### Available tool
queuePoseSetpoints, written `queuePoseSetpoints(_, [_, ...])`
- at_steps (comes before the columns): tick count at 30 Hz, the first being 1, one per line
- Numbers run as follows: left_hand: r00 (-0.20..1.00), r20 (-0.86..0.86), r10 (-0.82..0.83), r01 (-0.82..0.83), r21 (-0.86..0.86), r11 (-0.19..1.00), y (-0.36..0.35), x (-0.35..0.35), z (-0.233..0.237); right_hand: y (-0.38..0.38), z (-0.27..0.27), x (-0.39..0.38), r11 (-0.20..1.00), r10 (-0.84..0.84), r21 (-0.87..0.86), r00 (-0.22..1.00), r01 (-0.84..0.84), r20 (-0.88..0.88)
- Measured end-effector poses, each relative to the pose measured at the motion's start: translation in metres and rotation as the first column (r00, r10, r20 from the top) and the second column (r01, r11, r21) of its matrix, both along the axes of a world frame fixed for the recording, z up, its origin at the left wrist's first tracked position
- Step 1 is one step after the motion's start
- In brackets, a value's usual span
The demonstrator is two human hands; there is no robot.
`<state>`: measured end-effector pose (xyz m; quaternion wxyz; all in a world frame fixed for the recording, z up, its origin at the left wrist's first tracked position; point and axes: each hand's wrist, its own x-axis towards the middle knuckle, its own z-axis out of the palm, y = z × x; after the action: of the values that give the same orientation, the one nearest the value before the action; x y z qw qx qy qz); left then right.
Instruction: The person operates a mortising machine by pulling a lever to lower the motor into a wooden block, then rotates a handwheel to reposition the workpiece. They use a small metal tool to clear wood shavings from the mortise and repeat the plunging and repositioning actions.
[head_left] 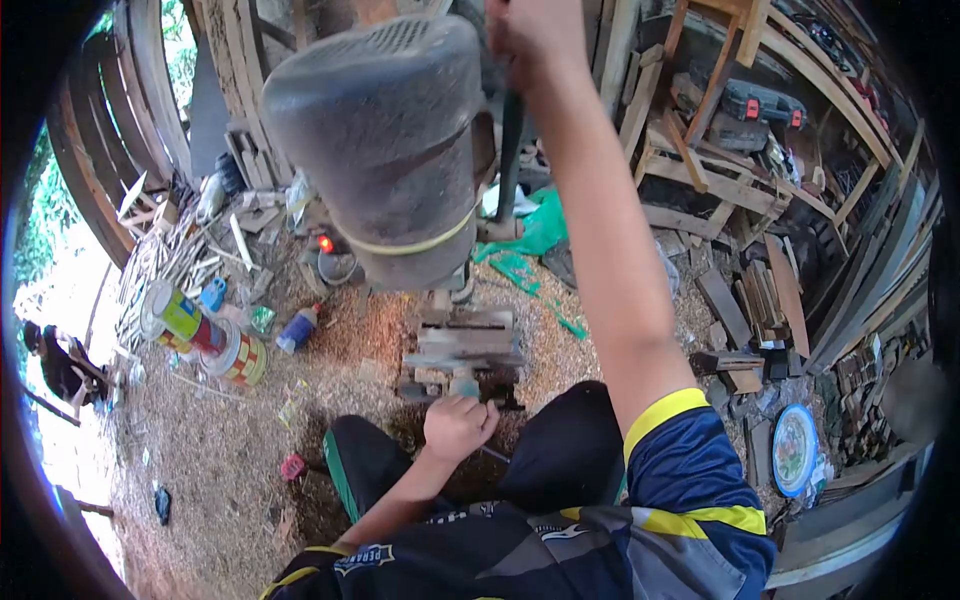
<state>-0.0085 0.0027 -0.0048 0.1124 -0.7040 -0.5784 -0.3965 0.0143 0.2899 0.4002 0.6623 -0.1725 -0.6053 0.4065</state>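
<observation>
- The machine table (468,345) sits low in the centre of the view, directly under the motor housing (385,140) and just beyond your knees. Its surface and whatever lies on it are motion-blurred, so the workpiece cannot be identified.
- Your left hand (458,425) is clenched into a fist at the front edge of the table. What it grips is hidden by the fingers.
- Your right hand (535,35) is raised overhead and closed around the dark lever (510,150) that runs down beside the housing.
- A yellow band (420,245) wraps the lower housing, and a red light (325,243) glows to its left.
- Risk: your left fist is just beside the working area. If the piece is loose when the lever comes down, it may spin or kick and draw your fingers in.
- Risk: the housing blocks much of your sight line to the table, so misalignment is likely to go unnoticed.
- Risk: sawdust (250,420) covers the ground, with tins (200,335), a blue bottle (297,328) and wood offcuts (750,300) lying near. A foot may slip or catch.
- A second person (60,360) is at the far left, well apart.
</observation>
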Motion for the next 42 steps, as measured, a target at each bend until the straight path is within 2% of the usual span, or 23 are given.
queuePoseSetpoints(1, [1.000, -0.003, -0.003, 0.003, 0.007, 1.000, 0.001, 0.000, -0.002, -0.005, 0.001, 0.000, 0.988, 0.123, -0.082, 0.989, -0.130, -0.078])
queuePoseSetpoints(2, [1.000, -0.008, -0.008, 0.008, 0.013, 1.000, -0.001, -0.001, -0.002, -0.022, 0.007, 0.005, 0.977, 0.043, -0.208, 0.999, -0.043, -0.006])
queuePoseSetpoints(4, [1.000, -0.010, -0.004, 0.004, 0.005, 1.000, -0.001, -0.002, 0.002, -0.016, 0.005, 0.003, 0.984, 0.072, -0.164, 0.997, -0.074, -0.017])
queuePoseSetpoints(8, [1.000, -0.020, 0.018, -0.017, 0.010, 1.000, -0.003, 0.000, -0.002, -0.008, 0.007, 0.004, 0.952, 0.201, -0.236, 0.980, -0.197, -0.009])
queuePoseSetpoints(10, [1.000, -0.021, 0.019, -0.019, 0.003, 1.000, -0.005, 0.000, -0.002, -0.012, 0.011, 0.002, 0.958, 0.098, -0.272, 0.995, -0.094, 0.002])
queuePoseSetpoints(20, [1.000, -0.025, 0.004, -0.004, 0.024, 1.000, -0.003, -0.005, 0.003, -0.047, -0.002, 0.011, 0.964, 0.043, -0.260, 0.998, -0.056, -0.056])
queuePoseSetpoints(22, [1.000, -0.006, 0.009, -0.009, 0.005, 1.000, -0.002, -0.001, 0.003, -0.059, -0.025, 0.017, 0.995, 0.098, 0.019, 0.976, -0.096, -0.193])
queuePoseSetpoints(26, [1.000, 0.002, -0.005, 0.004, 0.010, 1.000, -0.003, -0.001, 0.000, -0.087, -0.027, 0.028, 0.978, 0.163, -0.094, 0.965, -0.185, -0.204])
queuePoseSetpoints(28, [1.000, 0.000, -0.007, 0.007, 0.009, 1.000, -0.003, -0.003, 0.000, -0.089, -0.039, 0.032, 0.983, 0.182, 0.019, 0.961, -0.182, -0.207])
queuePoseSetpoints(29, [1.000, 0.000, -0.007, 0.007, 0.001, 1.000, -0.003, -0.002, -0.001, -0.097, -0.048, 0.039, 0.948, 0.317, 0.045, 0.934, -0.314, -0.166])
queuePoseSetpoints(30, [1.000, 0.005, -0.008, 0.008, 0.003, 1.000, -0.004, -0.002, -0.001, -0.104, -0.054, 0.043, 0.948, 0.317, 0.045, 0.935, -0.314, -0.160])
queuePoseSetpoints(32, [1.000, -0.021, -0.006, 0.005, -0.028, 1.000, -0.005, -0.003, -0.002, -0.127, -0.056, 0.048, 0.897, 0.442, 0.132, 0.860, -0.421, -0.255])
queuePoseSetpoints(33, [1.000, -0.015, -0.006, 0.005, -0.031, 1.000, -0.006, -0.003, -0.003, -0.129, -0.062, 0.049, 0.897, 0.441, 0.128, 0.862, -0.422, -0.251])
queuePoseSetpoints(35, [0.999, -0.045, -0.024, 0.021, -0.059, 0.998, -0.007, -0.005, -0.004, -0.126, -0.081, 0.050, 0.879, 0.454, 0.257, 0.871, -0.403, -0.188])
queuePoseSetpoints(36, [0.999, -0.045, -0.019, 0.016, -0.060, 0.998, -0.007, -0.007, -0.008, -0.129, -0.090, 0.052, 0.877, 0.458, 0.256, 0.869, -0.407, -0.188])
queuePoseSetpoints(38, [0.998, -0.049, -0.034, 0.035, 0.016, 0.999, -0.004, -0.009, -0.015, -0.140, -0.108, 0.061, 0.831, 0.438, 0.412, 0.896, -0.373, -0.073])
queuePoseSetpoints(40, [0.998, -0.061, -0.012, 0.010, -0.024, 1.000, -0.007, -0.008, -0.011, -0.147, -0.130, 0.069, 0.776, 0.505, 0.456, 0.862, -0.435, -0.037])
queuePoseSetpoints(42, [0.997, -0.075, 0.006, -0.011, -0.063, 0.998, -0.007, -0.006, -0.006, -0.163, -0.146, 0.084, 0.783, 0.494, 0.416, 0.868, -0.462, 0.035])
